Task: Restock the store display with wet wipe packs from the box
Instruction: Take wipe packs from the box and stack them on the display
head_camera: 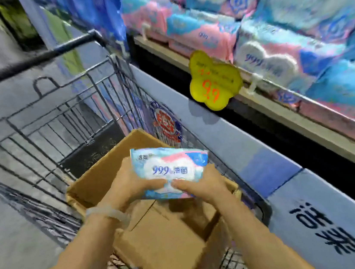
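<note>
A blue, pink and white wet wipe pack point(171, 166) is held above the open cardboard box point(101, 178) in the shopping cart. My left hand point(131, 183) grips its left side, fingers under it and thumb on top. The pack's lower right edge is held by my right hand point(201, 185), thumb on the front. The store display point(272, 38) at the upper right is stacked with matching packs. What the box holds is hidden behind my hands and its flaps.
The wire shopping cart point(61, 118) holds the box and stands against the display's blue-grey base point(265, 159). A yellow price tag point(214, 79) hangs from the shelf edge. Grey floor lies to the left. A white band is on my left wrist.
</note>
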Tool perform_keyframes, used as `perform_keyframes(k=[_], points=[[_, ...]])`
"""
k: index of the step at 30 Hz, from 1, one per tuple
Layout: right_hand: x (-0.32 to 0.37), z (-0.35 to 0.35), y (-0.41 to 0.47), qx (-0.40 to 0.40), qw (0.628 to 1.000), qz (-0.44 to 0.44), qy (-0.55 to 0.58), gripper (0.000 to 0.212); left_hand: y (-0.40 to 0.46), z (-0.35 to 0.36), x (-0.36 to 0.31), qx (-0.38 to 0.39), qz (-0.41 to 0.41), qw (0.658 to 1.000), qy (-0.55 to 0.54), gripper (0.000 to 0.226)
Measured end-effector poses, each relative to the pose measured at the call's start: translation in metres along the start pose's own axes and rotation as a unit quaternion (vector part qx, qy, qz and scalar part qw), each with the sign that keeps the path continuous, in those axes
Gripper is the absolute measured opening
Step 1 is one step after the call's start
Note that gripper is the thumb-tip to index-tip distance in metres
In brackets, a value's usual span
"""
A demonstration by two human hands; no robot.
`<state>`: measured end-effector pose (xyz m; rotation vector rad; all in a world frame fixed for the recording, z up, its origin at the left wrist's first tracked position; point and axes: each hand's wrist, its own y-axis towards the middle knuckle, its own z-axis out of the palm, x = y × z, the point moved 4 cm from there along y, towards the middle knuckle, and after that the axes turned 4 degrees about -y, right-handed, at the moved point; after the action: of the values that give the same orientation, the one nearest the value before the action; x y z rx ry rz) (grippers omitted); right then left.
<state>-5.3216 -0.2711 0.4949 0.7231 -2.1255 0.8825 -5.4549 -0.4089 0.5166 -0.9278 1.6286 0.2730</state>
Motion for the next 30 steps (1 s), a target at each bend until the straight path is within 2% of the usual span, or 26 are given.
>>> perform_keyframes(k=[2, 3, 5, 7, 9, 13, 14, 18, 20, 23, 25, 26, 28, 30], points=[[0.025, -0.034, -0.028, -0.039, 0.998, -0.039, 0.009, 0.073, -0.029, -0.002, -0.047, -0.021, 0.042, 0.999, 0.015, 0.048], [0.037, -0.050, -0.040, -0.059, 0.996, -0.061, 0.010, 0.078, -0.043, -0.002, -0.070, -0.032, 0.063, 0.997, 0.024, 0.052], [0.057, -0.085, -0.063, -0.097, 0.990, -0.095, 0.020, 0.075, -0.070, 0.003, -0.122, -0.039, 0.106, 0.993, 0.041, 0.062], [0.076, -0.120, -0.086, -0.145, 0.981, -0.122, 0.034, 0.074, -0.093, 0.009, -0.169, -0.039, 0.150, 0.987, 0.039, 0.051], [0.090, -0.158, -0.107, -0.200, 0.968, -0.146, 0.042, 0.092, -0.112, 0.019, -0.217, -0.029, 0.206, 0.978, 0.022, 0.047], [0.116, -0.242, -0.151, -0.300, 0.939, -0.164, 0.033, 0.122, -0.133, 0.048, -0.301, 0.009, 0.316, 0.949, 0.012, 0.056], [0.123, -0.263, -0.166, -0.327, 0.930, -0.164, 0.034, 0.125, -0.135, 0.057, -0.318, 0.016, 0.331, 0.943, -0.008, 0.057], [0.138, -0.338, -0.219, -0.407, 0.899, -0.161, 0.029, 0.127, -0.140, 0.098, -0.385, 0.070, 0.362, 0.928, -0.056, 0.086], [0.142, -0.372, -0.243, -0.442, 0.884, -0.155, 0.020, 0.123, -0.140, 0.121, -0.415, 0.100, 0.381, 0.918, -0.056, 0.083], [0.147, -0.419, -0.280, -0.494, 0.856, -0.151, 0.005, 0.102, -0.149, 0.161, -0.461, 0.128, 0.426, 0.894, -0.061, 0.057], [0.149, -0.451, -0.300, -0.510, 0.846, -0.153, -0.020, 0.085, -0.160, 0.187, -0.491, 0.145, 0.452, 0.877, -0.077, 0.054], [0.148, -0.467, -0.305, -0.519, 0.841, -0.152, -0.023, 0.080, -0.159, 0.201, -0.505, 0.154, 0.459, 0.871, -0.086, 0.055], [0.143, -0.502, -0.312, -0.553, 0.822, -0.136, -0.029, 0.086, -0.153, 0.234, -0.533, 0.187, 0.466, 0.860, -0.089, 0.059], [0.136, -0.534, -0.314, -0.567, 0.814, -0.124, -0.028, 0.079, -0.138, 0.269, -0.559, 0.220, 0.469, 0.853, -0.063, 0.084]])
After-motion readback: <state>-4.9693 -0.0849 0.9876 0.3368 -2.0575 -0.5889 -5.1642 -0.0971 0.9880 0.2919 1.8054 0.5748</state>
